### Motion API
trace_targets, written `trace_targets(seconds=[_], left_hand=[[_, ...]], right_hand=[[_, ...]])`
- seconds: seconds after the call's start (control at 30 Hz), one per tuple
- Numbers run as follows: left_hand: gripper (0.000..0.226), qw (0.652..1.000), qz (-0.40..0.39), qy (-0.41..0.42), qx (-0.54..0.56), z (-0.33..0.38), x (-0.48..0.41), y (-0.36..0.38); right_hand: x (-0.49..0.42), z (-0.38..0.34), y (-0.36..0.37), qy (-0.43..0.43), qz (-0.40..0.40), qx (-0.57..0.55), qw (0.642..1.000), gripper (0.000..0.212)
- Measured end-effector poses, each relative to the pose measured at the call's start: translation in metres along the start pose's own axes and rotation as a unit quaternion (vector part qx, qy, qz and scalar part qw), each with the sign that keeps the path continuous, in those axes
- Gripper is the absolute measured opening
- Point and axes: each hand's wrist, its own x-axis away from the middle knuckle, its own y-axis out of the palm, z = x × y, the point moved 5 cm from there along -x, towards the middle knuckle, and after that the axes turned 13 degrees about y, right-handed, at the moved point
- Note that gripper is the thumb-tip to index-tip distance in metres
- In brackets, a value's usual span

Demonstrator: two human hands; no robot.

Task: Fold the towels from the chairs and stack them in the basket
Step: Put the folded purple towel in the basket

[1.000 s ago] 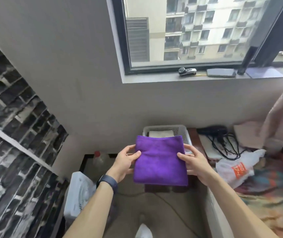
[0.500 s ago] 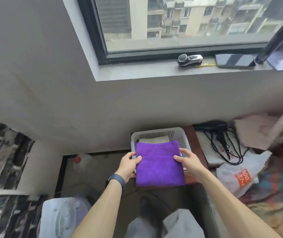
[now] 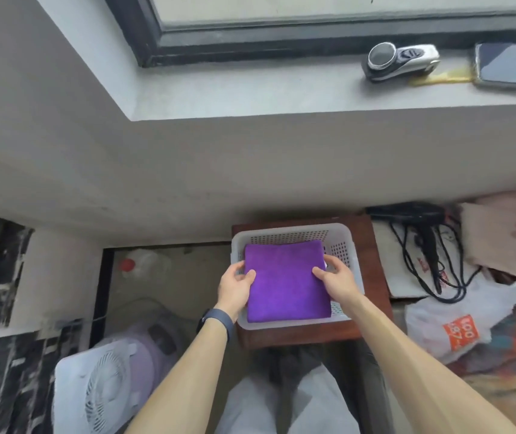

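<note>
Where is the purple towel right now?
In the head view, the folded purple towel is in the white basket at lower centre, held between the left hand and right hand.

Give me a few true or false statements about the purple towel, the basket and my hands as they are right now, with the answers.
1. The folded purple towel sits within the rim of the white basket. True.
2. Only the left hand holds the towel. False: the right hand grips its other side too.
3. The basket stands on the floor. False: it rests on a brown wooden stand.
4. A phone lies on the window sill. True.
5. The white fan is to the right of the basket. False: it is low on the left.
</note>
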Motion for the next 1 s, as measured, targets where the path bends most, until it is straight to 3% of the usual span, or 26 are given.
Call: trace_targets(seconds=[0.17, 0.27, 0.33, 0.4, 0.47, 0.53, 0.73, 1.0], left_hand=[[0.042, 0.999, 0.014, -0.007, -0.049, -0.008, -0.005, 0.003], [0.05, 0.975, 0.046, 0.049, -0.212, -0.002, 0.006, 0.005], [0.055, 0.913, 0.091, 0.165, -0.362, 0.011, 0.023, 0.01], [0.063, 0.827, 0.081, 0.29, -0.475, 0.021, 0.035, 0.024], [0.069, 0.769, 0.007, 0.344, -0.538, 0.017, 0.033, 0.04], [0.069, 0.742, -0.047, 0.338, -0.577, 0.009, 0.021, 0.049], [0.07, 0.742, -0.056, 0.29, -0.602, -0.009, -0.01, 0.052], [0.075, 0.725, -0.05, 0.286, -0.625, -0.029, -0.032, 0.06]], right_hand=[[-0.02, 0.005, -0.001, 0.012, 0.0, 0.002, 1.0, 0.042], [-0.014, 0.006, -0.001, -0.028, 0.041, 0.026, 0.998, 0.046], [0.001, 0.004, -0.003, -0.097, 0.135, 0.055, 0.984, 0.048], [0.021, 0.001, 0.004, -0.209, 0.235, 0.134, 0.94, 0.048], [0.032, 0.003, 0.027, -0.294, 0.259, 0.262, 0.882, 0.051], [0.028, 0.01, 0.05, -0.317, 0.234, 0.362, 0.845, 0.055], [-0.018, 0.004, 0.062, -0.291, 0.207, 0.44, 0.824, 0.061], [-0.046, 0.014, 0.066, -0.273, 0.173, 0.425, 0.846, 0.061]])
